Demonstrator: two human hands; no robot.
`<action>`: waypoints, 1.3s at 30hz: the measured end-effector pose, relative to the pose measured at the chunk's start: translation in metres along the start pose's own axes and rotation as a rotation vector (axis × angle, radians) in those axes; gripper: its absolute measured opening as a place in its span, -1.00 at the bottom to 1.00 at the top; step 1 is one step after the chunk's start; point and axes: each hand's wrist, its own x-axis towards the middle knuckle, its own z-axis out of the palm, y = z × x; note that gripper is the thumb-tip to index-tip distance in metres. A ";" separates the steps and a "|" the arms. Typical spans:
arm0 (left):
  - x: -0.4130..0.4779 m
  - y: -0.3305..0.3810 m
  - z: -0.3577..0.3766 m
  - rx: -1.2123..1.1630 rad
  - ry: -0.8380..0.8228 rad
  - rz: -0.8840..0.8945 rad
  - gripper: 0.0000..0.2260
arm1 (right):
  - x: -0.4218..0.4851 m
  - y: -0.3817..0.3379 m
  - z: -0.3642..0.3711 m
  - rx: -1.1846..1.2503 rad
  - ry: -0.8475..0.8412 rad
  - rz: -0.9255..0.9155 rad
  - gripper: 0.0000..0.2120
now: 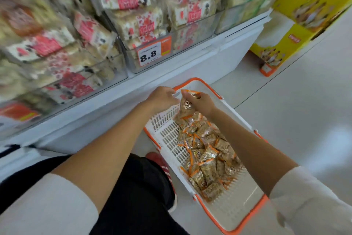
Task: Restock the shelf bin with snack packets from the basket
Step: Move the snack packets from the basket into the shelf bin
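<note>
Gripping a snack packet (185, 105) above the orange-rimmed basket (228, 215) — right hand (202, 101); left hand (162, 97) curled just beside it, grasp unclear — loose packets (205, 156) inside.

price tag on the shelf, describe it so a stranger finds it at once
Find the white shelf behind the basket. On the clear bin front near its middle hangs the price tag. Unlike the blurred orange tag far left, it reads 8.8 in bold black.

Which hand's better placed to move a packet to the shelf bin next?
Right hand: it already pinches a gold-and-orange snack packet above the white orange-rimmed basket. Left hand looks empty.
</note>
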 end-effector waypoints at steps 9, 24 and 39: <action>-0.074 0.081 -0.099 -0.358 0.186 0.194 -0.91 | -0.047 -0.195 0.001 -0.038 0.253 -0.453 -0.46; -0.191 0.143 -0.228 -0.237 0.553 0.365 -0.72 | -0.098 -0.348 0.012 0.005 0.115 -0.901 -0.52; -0.220 0.160 -0.398 0.159 0.839 0.400 -0.81 | -0.068 -0.508 0.084 -0.089 -0.062 -1.069 -0.58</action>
